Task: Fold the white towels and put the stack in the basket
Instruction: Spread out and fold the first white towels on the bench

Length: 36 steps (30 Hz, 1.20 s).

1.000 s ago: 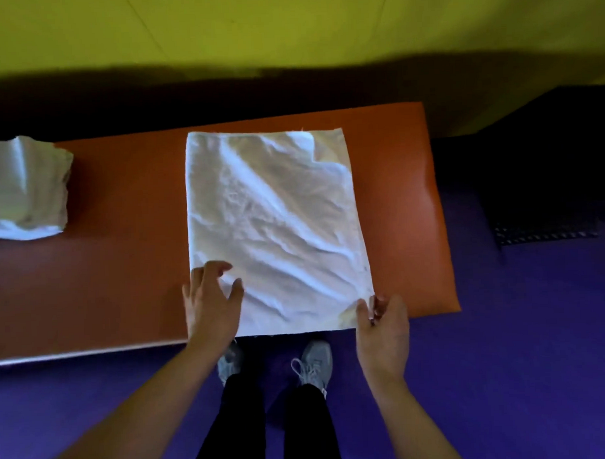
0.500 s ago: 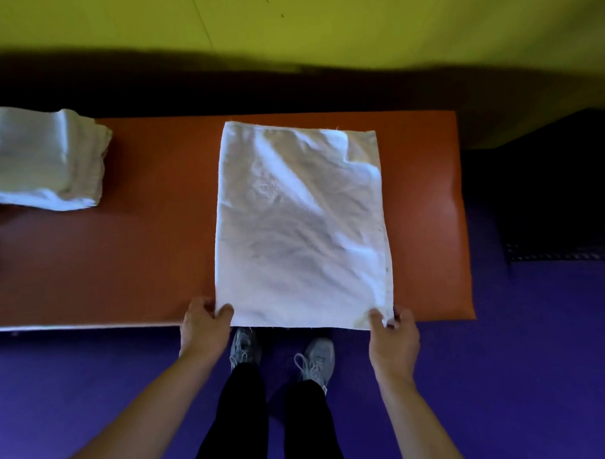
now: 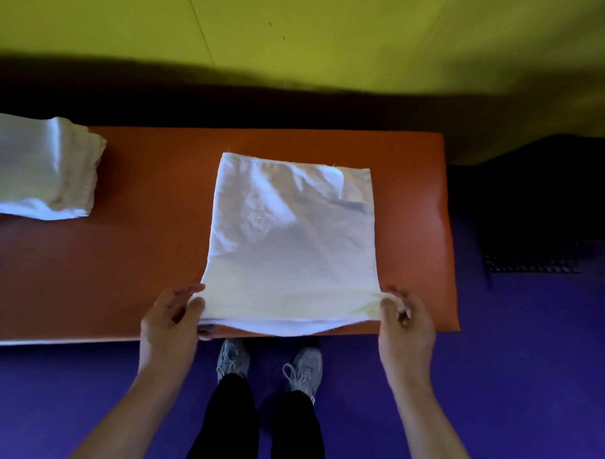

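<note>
- Since half a second ago: near edge of the white rectangular cloth towel (image 3: 291,236) has come up off the bench; both hands have lifted its near corners, and the edge now sags between them.
- Left hand (image 3: 169,323): thumb and curled fingers pinch the near-left corner; the other fingers are loosely extended.
- Right hand (image 3: 405,320): fingers curled round the bunched near-right corner, gripping it.
- Far part of the towel lies flat on the orange padded bench (image 3: 141,255), far-right corner turned over.
- Stack of folded white towels (image 3: 38,166) sits at the bench's far-left, well apart from the held towel.
- No brand, label or writing readable anywhere.
- Grey lace-up shoes (image 3: 268,364) on the purple floor (image 3: 521,359) below the bench edge; yellow-green wall (image 3: 356,31) behind.
</note>
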Each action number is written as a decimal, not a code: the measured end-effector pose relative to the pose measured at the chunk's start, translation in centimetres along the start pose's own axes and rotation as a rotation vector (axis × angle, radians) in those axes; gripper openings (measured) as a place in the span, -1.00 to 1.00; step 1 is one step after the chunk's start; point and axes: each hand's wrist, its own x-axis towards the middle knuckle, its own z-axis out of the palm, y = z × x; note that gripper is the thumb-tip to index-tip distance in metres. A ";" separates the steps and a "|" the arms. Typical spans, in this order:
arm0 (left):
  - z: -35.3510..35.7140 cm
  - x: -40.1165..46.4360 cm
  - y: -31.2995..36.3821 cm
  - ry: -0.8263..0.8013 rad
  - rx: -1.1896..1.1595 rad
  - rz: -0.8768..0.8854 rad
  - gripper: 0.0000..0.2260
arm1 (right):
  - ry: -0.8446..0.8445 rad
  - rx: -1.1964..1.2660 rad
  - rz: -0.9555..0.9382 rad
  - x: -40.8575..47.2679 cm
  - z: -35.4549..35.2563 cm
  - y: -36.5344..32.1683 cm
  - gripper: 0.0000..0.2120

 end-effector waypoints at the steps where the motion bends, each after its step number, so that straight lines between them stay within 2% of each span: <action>1: 0.4 0.7 0.8 -0.002 0.002 0.012 -0.73 | -0.064 -0.114 -0.079 1.6 0.1 -0.9 -0.70; 3: 1.5 2.4 2.0 -0.009 0.013 0.015 -0.76 | -0.221 -0.364 -0.164 5.0 1.2 -2.8 -0.68; 5: 2.7 4.3 3.1 -0.013 0.026 0.008 -0.78 | -0.301 -0.491 -0.190 8.3 3.4 -4.2 -0.66; 12: 5.4 8.4 5.3 -0.033 0.034 -0.003 -0.88 | -0.423 -0.657 -0.092 14.4 8.1 -6.0 -0.55; 15: 5.5 8.7 5.3 -0.030 0.027 -0.021 -0.89 | -0.315 -0.452 -0.075 14.9 7.4 -6.0 -0.38; 17: 5.7 8.6 5.6 -0.025 -0.026 -0.061 -0.90 | -0.223 -0.246 -0.059 15.0 6.8 -6.0 -0.35; 19: 5.9 8.6 6.3 0.007 -0.131 -0.138 -0.91 | -0.188 -0.005 0.069 15.2 6.3 -6.3 -0.52; 21: 6.2 8.9 7.6 0.073 -0.233 -0.232 -0.91 | -0.132 0.224 0.285 15.7 5.7 -7.0 -0.79; 22: 6.2 9.2 8.3 0.106 -0.273 -0.267 -0.90 | -0.092 0.318 0.386 16.0 5.4 -7.3 -0.86; 25: 6.4 10.6 10.7 0.142 -0.354 -0.277 -0.91 | -0.062 0.508 0.513 17.1 4.5 -8.9 -0.85; 29: 7.1 13.3 13.6 0.125 -0.406 -0.238 -0.95 | -0.078 0.593 0.494 18.8 4.9 -11.5 -0.90; 32: 8.1 15.6 14.5 0.035 -0.447 -0.204 -0.83 | -0.118 0.594 0.480 19.9 6.1 -12.7 -0.91; 34: 8.9 16.7 13.8 -0.007 -0.349 -0.202 -0.76 | -0.144 0.469 0.413 20.4 7.0 -12.6 -0.70; 36: 9.1 16.9 11.9 0.060 -0.090 -0.148 -0.71 | -0.113 0.298 0.268 19.8 7.6 -11.7 -0.51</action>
